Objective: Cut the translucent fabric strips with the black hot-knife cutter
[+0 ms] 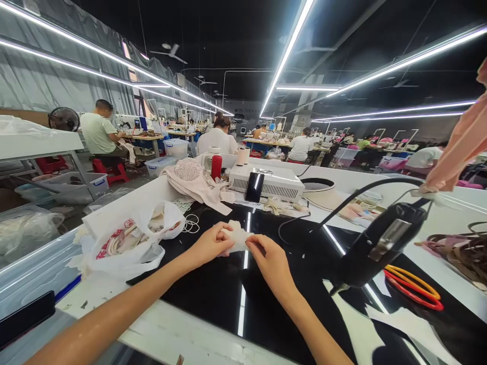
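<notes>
The left hand [213, 242] in front of me grasps a small, soft-looking white piece [239, 235] by its left side, fingers curled over it, while the right hand [269, 256] pinches its right end between thumb and fingertips. The piece is held over the middle of the desk [213, 291], above the glossy black top, well in from the white near edge. Toward the left edge sits an open white plastic bag [150, 261] stuffed with scraps, with loops of pale cord [191, 223] just beside it. Along the far edge I see a beige garment [196, 186], a red bottle [216, 167] and a white vented box [274, 181], a smartphone [254, 187] propped upright against its front. Over on the right, a black corded tool [384, 248] stands tilted, with orange and red rings [416, 286] near the right edge and pale cut pieces [359, 324] toward the near right corner.
</notes>
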Available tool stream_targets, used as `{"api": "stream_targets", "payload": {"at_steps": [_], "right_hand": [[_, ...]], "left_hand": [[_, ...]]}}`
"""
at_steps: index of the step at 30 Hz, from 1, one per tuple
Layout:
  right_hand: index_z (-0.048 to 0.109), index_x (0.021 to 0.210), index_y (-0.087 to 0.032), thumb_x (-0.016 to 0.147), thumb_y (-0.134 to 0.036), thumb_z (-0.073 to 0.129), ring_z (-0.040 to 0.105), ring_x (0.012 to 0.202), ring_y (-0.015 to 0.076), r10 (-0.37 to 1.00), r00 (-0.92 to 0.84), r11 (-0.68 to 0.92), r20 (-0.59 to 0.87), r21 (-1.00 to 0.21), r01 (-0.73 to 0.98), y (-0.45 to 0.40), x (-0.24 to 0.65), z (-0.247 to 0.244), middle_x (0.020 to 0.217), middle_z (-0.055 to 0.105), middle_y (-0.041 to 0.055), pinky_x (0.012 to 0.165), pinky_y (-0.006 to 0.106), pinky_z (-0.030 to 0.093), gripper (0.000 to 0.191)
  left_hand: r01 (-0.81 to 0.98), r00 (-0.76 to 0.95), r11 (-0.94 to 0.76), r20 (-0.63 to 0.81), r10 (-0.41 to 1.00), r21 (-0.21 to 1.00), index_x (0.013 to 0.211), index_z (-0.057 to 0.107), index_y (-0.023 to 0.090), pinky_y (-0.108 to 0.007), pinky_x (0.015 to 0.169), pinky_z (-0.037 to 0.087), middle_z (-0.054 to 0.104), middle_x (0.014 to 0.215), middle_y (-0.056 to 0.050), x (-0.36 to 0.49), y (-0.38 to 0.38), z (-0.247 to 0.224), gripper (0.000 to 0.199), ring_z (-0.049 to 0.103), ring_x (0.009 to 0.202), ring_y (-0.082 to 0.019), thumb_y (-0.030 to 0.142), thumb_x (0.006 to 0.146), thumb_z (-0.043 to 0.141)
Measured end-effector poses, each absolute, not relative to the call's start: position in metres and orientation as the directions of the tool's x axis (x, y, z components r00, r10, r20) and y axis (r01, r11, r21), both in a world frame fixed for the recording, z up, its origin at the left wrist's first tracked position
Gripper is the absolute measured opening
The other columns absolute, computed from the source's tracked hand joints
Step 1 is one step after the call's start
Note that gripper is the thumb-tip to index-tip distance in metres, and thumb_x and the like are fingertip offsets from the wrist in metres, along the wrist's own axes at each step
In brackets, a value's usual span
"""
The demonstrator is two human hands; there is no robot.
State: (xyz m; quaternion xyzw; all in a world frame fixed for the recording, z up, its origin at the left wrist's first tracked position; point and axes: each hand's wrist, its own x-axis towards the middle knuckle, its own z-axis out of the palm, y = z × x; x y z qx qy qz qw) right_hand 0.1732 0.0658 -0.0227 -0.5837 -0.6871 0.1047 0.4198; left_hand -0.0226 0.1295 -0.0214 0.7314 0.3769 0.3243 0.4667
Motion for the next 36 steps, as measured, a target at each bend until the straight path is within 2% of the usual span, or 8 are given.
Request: {"api": "stream_targets", "payload": {"at_steps": [4, 9, 16, 22, 25, 28, 33, 36], "right_hand": [[0.071, 0.097, -0.02, 0.101, -0.027, 0.057, 0.068, 0.088, 0.0185, 0.897, 0.068, 0.213, 0.437, -0.562, 0.799, 0.094, 0.168, -0.021, 0.092, 0.072, 0.0026, 0.081, 0.033, 0.055, 0.016], [0.067, 0.115, -0.017, 0.099, -0.036, 0.064, 0.068, 0.102, 0.0203, 0.911, 0.088, 0.098, 0.403, -0.419, 0.903, 0.118, 0.16, -0.026, 0.116, 0.069, 0.0069, 0.091, 0.042, 0.058, 0.025], [0.064, 0.122, -0.018, 0.099, -0.037, 0.064, 0.068, 0.106, 0.0216, 0.918, 0.096, 0.015, 0.384, -0.276, 0.961, 0.122, 0.152, -0.037, 0.124, 0.067, 0.0085, 0.092, 0.044, 0.059, 0.03], [0.066, 0.117, -0.018, 0.099, -0.035, 0.064, 0.067, 0.106, 0.0213, 0.901, 0.081, 0.043, 0.426, -0.273, 0.961, 0.122, 0.148, -0.04, 0.121, 0.068, 0.0075, 0.094, 0.044, 0.057, 0.025], [0.07, 0.108, -0.017, 0.098, -0.022, 0.063, 0.065, 0.11, 0.0251, 0.881, 0.053, 0.106, 0.47, -0.305, 0.946, 0.115, 0.142, -0.031, 0.117, 0.07, 0.0094, 0.099, 0.048, 0.052, 0.013], [0.072, 0.108, -0.019, 0.097, -0.016, 0.061, 0.061, 0.115, 0.0282, 0.864, -0.035, 0.227, 0.502, -0.327, 0.917, 0.089, 0.134, -0.016, 0.12, 0.071, 0.0111, 0.103, 0.047, 0.047, 0.016], [0.075, 0.099, -0.026, 0.097, -0.024, 0.066, 0.068, 0.097, 0.0162, 0.868, -0.259, 0.427, 0.423, -0.372, 0.824, 0.013, 0.136, 0.006, 0.1, 0.077, -0.002, 0.093, 0.028, 0.05, 0.009], [0.076, 0.095, -0.027, 0.096, -0.022, 0.068, 0.07, 0.082, 0.01, 0.893, -0.298, 0.432, 0.338, -0.459, 0.776, -0.037, 0.162, 0.01, 0.087, 0.077, -0.0069, 0.077, 0.017, 0.051, 0.009]], "left_hand": [[0.365, 0.385, -0.352, 0.204, 0.9, 0.862, 0.114, 0.049, 0.02, -0.026, 0.064, 0.05, 0.061, 0.081, 0.003, -0.015, 0.158, -0.017, 0.026, 0.061, 0.065, -0.013, 0.03, 0.091, 0.056], [0.586, 0.343, -0.458, 0.307, 0.888, 0.668, 0.103, 0.059, 0.016, -0.036, 0.084, 0.053, 0.065, 0.091, -0.002, -0.012, 0.179, -0.016, 0.011, 0.064, 0.087, -0.018, 0.024, 0.096, 0.061], [0.74, 0.439, -0.541, 0.322, 0.839, 0.399, 0.11, 0.067, 0.014, -0.043, 0.092, 0.057, 0.068, 0.11, -0.007, -0.009, 0.185, -0.027, 0.023, 0.067, 0.101, -0.021, 0.034, 0.101, 0.063], [0.799, 0.455, -0.539, 0.319, 0.831, 0.267, 0.109, 0.067, 0.014, -0.043, 0.092, 0.057, 0.068, 0.112, -0.007, -0.008, 0.188, -0.035, 0.021, 0.067, 0.103, -0.021, 0.033, 0.1, 0.064], [0.801, 0.458, -0.55, 0.35, 0.817, 0.236, 0.104, 0.068, 0.015, -0.043, 0.093, 0.054, 0.067, 0.11, -0.007, -0.011, 0.186, -0.032, 0.015, 0.064, 0.104, -0.022, 0.028, 0.098, 0.065], [0.773, 0.476, -0.589, 0.398, 0.784, 0.237, 0.099, 0.07, 0.016, -0.043, 0.095, 0.05, 0.066, 0.109, -0.008, -0.015, 0.181, -0.024, 0.011, 0.061, 0.106, -0.026, 0.024, 0.096, 0.062], [0.659, 0.531, -0.687, 0.456, 0.714, 0.306, 0.101, 0.066, 0.017, -0.044, 0.099, 0.044, 0.064, 0.109, -0.009, -0.017, 0.16, -0.015, 0.019, 0.058, 0.106, -0.027, 0.026, 0.099, 0.049], [0.577, 0.587, -0.734, 0.442, 0.678, 0.359, 0.096, 0.063, 0.021, -0.036, 0.089, 0.047, 0.065, 0.1, -0.005, -0.01, 0.132, -0.019, 0.023, 0.061, 0.095, -0.023, 0.032, 0.101, 0.044]]}}
